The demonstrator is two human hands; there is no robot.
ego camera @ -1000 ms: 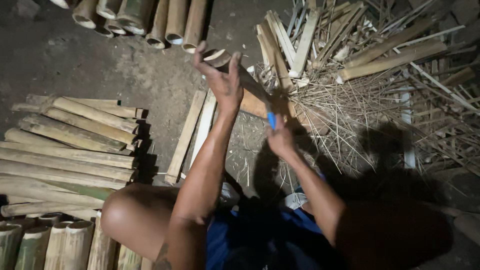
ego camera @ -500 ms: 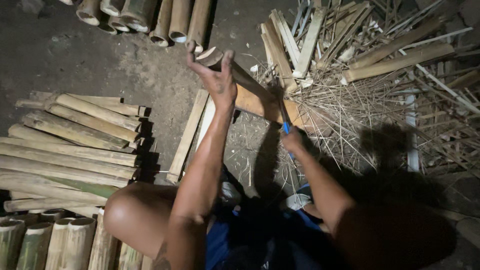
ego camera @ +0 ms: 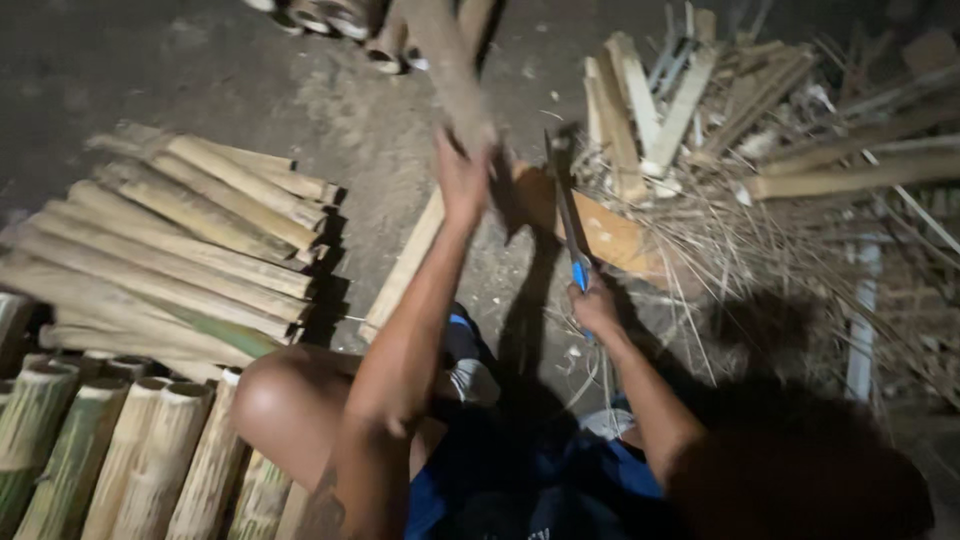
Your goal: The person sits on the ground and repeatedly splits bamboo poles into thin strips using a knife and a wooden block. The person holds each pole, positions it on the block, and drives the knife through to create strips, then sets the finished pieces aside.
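My left hand (ego camera: 462, 178) grips a long split bamboo piece (ego camera: 445, 60) that stands nearly upright, its lower end over a flat wooden block (ego camera: 612, 238) on the ground. My right hand (ego camera: 594, 305) holds a long knife (ego camera: 566, 205) by its blue handle, with the blade pointing up and away, just right of the bamboo piece. My bare knee (ego camera: 275, 395) shows below, between my arms and the stacked bamboo.
Split bamboo slats (ego camera: 190, 245) lie piled at left. Round bamboo sections (ego camera: 110, 450) line the lower left, and more (ego camera: 330, 15) sit at the top. Split pieces and thin shavings (ego camera: 760, 150) cover the right side. A flat slat (ego camera: 405, 265) lies on the dirt ground.
My left hand has tilted the bamboo piece up from lying across the block to nearly upright. My right hand drew back toward me and the knife blade now points upward.
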